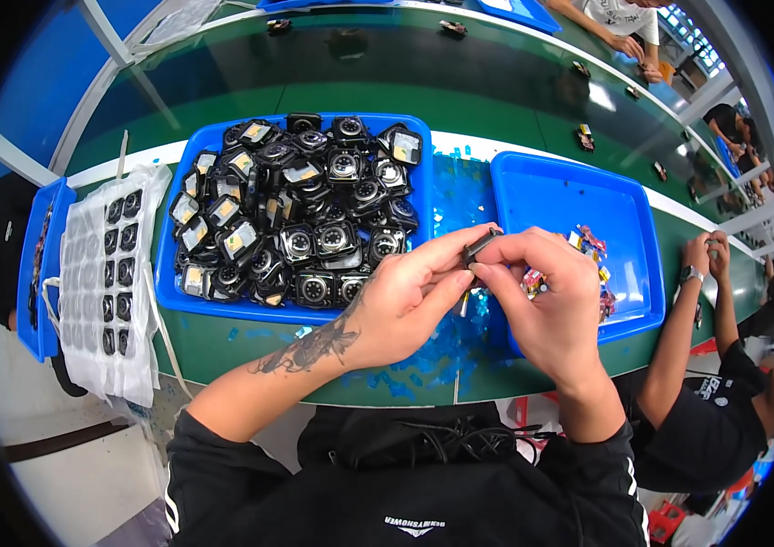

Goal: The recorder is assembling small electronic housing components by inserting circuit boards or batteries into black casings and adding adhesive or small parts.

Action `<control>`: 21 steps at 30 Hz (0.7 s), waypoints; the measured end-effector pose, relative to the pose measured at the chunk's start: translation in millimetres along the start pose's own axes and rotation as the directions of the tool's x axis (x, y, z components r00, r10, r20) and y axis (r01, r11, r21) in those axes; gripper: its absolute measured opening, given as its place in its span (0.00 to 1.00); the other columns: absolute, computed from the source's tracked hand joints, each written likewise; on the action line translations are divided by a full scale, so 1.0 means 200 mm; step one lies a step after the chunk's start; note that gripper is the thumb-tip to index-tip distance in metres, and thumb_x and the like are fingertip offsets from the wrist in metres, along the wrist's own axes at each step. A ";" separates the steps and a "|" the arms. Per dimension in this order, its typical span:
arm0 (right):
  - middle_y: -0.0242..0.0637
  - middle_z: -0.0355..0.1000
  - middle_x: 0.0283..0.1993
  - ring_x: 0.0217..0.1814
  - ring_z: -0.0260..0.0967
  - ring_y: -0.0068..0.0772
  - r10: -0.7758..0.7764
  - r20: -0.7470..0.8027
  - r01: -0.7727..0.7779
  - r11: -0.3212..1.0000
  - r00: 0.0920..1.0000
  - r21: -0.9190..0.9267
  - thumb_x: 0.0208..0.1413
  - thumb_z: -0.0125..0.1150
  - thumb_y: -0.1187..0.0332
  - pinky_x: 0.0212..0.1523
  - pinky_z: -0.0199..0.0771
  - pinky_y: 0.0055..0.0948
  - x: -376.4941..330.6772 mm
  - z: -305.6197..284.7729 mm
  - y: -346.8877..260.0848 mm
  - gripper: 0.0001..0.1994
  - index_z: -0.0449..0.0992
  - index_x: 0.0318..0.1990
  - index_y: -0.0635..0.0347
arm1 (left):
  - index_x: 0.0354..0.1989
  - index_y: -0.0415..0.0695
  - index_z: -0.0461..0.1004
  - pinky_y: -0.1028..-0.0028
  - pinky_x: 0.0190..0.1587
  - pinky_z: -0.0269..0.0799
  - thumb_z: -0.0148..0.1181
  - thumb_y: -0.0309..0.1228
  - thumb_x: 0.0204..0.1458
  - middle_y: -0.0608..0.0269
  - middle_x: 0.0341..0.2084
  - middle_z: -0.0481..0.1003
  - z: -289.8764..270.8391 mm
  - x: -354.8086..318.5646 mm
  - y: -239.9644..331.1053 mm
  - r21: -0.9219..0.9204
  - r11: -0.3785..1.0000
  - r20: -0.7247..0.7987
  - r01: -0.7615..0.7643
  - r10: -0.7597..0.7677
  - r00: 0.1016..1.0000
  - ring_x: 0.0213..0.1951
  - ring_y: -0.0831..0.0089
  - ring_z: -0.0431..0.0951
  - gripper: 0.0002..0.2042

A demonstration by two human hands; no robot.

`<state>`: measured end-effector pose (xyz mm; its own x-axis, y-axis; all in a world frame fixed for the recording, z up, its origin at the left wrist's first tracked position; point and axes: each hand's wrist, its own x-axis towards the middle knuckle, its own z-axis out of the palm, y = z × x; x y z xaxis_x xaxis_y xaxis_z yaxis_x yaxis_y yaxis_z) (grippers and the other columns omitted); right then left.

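Between my two hands, edge-on, is a small black smartwatch case. My left hand grips it from the left with thumb and fingers. My right hand pinches its right side, with the thumb and bent index finger meeting near the lower end. My fingers cover much of the case. To the left, a blue tray is heaped with black watch cases, some showing round sensor backs and some open faces with yellowish parts. Behind my right hand, another blue tray holds small colourful parts.
Blue film scraps litter the green table. At left, a white blister tray holds rows of watch cases beside a narrow blue tray. Small assemblies lie on the green belt. Co-workers' hands work at the right.
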<state>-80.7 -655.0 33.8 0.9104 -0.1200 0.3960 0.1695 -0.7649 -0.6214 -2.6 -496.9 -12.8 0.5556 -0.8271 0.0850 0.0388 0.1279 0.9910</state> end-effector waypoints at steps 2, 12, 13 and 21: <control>0.34 0.73 0.26 0.25 0.67 0.23 -0.021 -0.031 0.020 1.000 0.999 -0.022 0.42 0.67 0.80 0.28 0.65 0.22 0.00 0.01 0.01 0.06 0.76 0.28 0.63 | 0.65 0.32 0.55 0.70 0.60 0.66 0.44 0.17 0.60 0.51 0.61 0.64 0.00 0.00 0.01 0.027 0.999 0.008 0.018 -0.018 1.000 0.58 0.68 0.69 0.22; 0.34 0.67 0.26 0.29 0.65 0.30 -0.008 -0.086 0.015 0.996 0.996 0.084 0.39 0.71 0.78 0.30 0.66 0.27 0.04 0.01 0.05 0.13 0.68 0.25 0.61 | 0.63 0.34 0.59 0.78 0.45 0.70 0.44 0.19 0.61 0.58 0.43 0.74 0.05 0.00 -0.01 -0.176 0.981 -0.100 -0.077 0.060 0.993 0.41 0.81 0.73 0.21; 0.33 0.69 0.31 0.32 0.68 0.26 0.024 -0.081 -0.008 0.982 0.996 0.190 0.43 0.70 0.78 0.35 0.71 0.25 0.02 0.01 0.08 0.11 0.71 0.30 0.63 | 0.64 0.34 0.55 0.75 0.53 0.70 0.44 0.18 0.61 0.55 0.49 0.72 0.08 0.00 0.02 -0.344 0.934 -0.158 -0.096 0.043 0.986 0.48 0.76 0.73 0.22; 0.38 0.73 0.41 0.40 0.74 0.23 0.259 0.085 -0.265 0.818 0.962 0.511 0.52 0.63 0.81 0.41 0.79 0.21 -0.11 -0.03 0.09 0.10 0.75 0.42 0.69 | 0.55 0.36 0.66 0.77 0.52 0.70 0.46 0.20 0.61 0.57 0.48 0.71 0.04 0.01 -0.01 -0.274 0.949 -0.189 -0.153 0.102 0.977 0.48 0.77 0.74 0.14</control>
<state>-100.2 -669.8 17.4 0.9519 -0.2597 0.1627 0.0901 -0.2702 -0.9586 -9.0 -503.3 -14.2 0.7039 -0.6909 0.1649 0.1797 0.3978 0.8997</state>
